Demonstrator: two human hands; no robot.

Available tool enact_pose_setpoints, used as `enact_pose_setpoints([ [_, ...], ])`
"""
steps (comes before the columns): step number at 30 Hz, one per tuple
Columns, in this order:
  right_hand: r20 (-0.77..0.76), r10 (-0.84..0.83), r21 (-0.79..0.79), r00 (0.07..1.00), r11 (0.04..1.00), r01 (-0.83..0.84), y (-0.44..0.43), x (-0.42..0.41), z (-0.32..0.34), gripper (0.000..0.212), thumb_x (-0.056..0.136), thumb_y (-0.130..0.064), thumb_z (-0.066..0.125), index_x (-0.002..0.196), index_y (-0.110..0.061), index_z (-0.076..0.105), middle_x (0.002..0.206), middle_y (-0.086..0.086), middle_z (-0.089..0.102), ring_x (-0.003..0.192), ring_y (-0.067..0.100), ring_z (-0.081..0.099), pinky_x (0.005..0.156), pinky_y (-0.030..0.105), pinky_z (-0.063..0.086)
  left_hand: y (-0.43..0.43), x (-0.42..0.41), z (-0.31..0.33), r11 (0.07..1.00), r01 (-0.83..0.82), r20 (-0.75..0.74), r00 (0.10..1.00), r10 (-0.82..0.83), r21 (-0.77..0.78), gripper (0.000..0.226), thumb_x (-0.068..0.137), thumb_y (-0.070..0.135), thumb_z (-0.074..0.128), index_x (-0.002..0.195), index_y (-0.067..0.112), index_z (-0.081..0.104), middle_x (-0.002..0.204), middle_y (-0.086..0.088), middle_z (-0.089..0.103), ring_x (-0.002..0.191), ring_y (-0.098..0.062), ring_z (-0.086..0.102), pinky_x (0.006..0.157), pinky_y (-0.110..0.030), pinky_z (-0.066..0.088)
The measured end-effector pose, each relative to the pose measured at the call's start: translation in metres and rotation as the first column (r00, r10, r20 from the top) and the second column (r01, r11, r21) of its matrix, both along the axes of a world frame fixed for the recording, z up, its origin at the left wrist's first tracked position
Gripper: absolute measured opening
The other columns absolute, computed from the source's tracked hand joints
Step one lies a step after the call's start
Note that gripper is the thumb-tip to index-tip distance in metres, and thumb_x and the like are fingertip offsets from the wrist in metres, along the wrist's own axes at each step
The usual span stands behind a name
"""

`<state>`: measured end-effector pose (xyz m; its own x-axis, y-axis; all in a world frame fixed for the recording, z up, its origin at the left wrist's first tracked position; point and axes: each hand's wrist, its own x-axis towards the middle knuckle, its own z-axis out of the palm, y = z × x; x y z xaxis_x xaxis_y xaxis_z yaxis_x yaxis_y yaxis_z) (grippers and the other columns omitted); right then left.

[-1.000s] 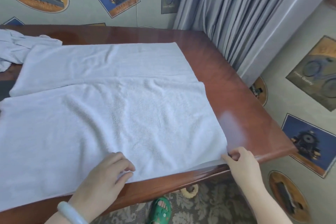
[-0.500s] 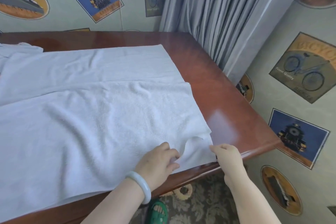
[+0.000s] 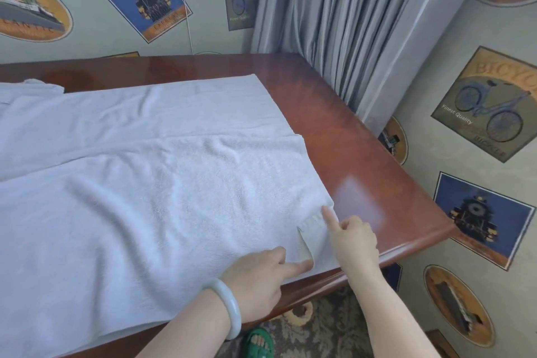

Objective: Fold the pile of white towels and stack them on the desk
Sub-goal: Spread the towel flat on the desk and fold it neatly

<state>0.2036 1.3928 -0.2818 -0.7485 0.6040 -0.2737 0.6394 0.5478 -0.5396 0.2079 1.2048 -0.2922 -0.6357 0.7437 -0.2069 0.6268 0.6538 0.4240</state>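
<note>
Wallpaper [image 3: 87,46] printed with locomotive, ship and bicycle posters backs a glossy red-brown desk [image 3: 363,154]; a grey curtain [image 3: 348,23] hangs at the far right corner. Task item: a white towel [image 3: 159,227] lies spread flat on the desk, its near edge running along the desk's front edge, presumably so that the whole cloth is supported and the hems can be squared before folding. A second white towel [image 3: 145,119] lies flat behind it, partly under its far edge, and rumpled white cloth [image 3: 32,86] sits at the far left, likely the rest of the pile. The near right corner of the front towel is turned over into a small flap [image 3: 312,237]. The left hand [image 3: 255,276], a pale bangle [image 3: 229,308] on its wrist, lays a straight index finger [image 3: 299,266] on the towel at the flap's lower end, the other fingers curled under; whether the thumb is beneath the cloth cannot be told. The right hand [image 3: 354,238] sets its straight index finger [image 3: 327,213] on the towel's right edge just above the flap, remaining fingers tucked. Judgement: both fingertips bracket the flap to flatten or pick up the corner; no fold made, no stack on the desk. A green sandal [image 3: 258,341] shows on the floor below.
</note>
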Motion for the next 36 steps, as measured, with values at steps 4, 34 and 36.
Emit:
enact_pose_setpoints([
  [4,0.178,0.263,0.265,0.948,0.915,-0.304,-0.026,0.007,0.002,0.050,0.088,-0.050,0.058,0.116,-0.015,0.036,0.111,0.002,0.050,0.106,0.028,0.054,0.084,0.041,0.045,0.005,-0.003,0.005,0.997,0.044,0.031,0.999,-0.042,-0.059,0.072,0.096,0.008,0.037,0.149,0.053,0.020,0.096,0.003,0.028,0.079,-0.020,0.033,0.071,-0.032,0.030],
  [34,0.142,0.204,0.400,0.969,0.883,-0.245,0.042,0.031,0.009,0.050,0.078,-0.013,0.076,0.124,-0.006,0.056,0.116,0.022,0.060,0.107,0.042,0.053,0.092,0.048,0.043,-0.255,0.075,-0.010,0.497,-0.860,0.004,0.501,0.866,0.112,0.031,0.088,0.007,0.068,0.113,0.024,0.065,0.099,0.009,0.046,0.100,-0.015,0.051,0.090,-0.029,0.039],
  [36,-0.021,0.463,0.394,0.886,0.819,-0.418,-0.007,0.032,0.013,0.039,0.084,-0.010,0.072,0.121,-0.010,0.060,0.119,0.010,0.059,0.113,0.036,0.050,0.091,0.043,0.040,-0.256,0.085,-0.009,0.506,-0.849,0.051,0.518,0.854,0.150,0.033,0.091,0.008,0.064,0.111,0.033,0.059,0.099,0.014,0.045,0.095,-0.007,0.051,0.083,-0.020,0.038],
])
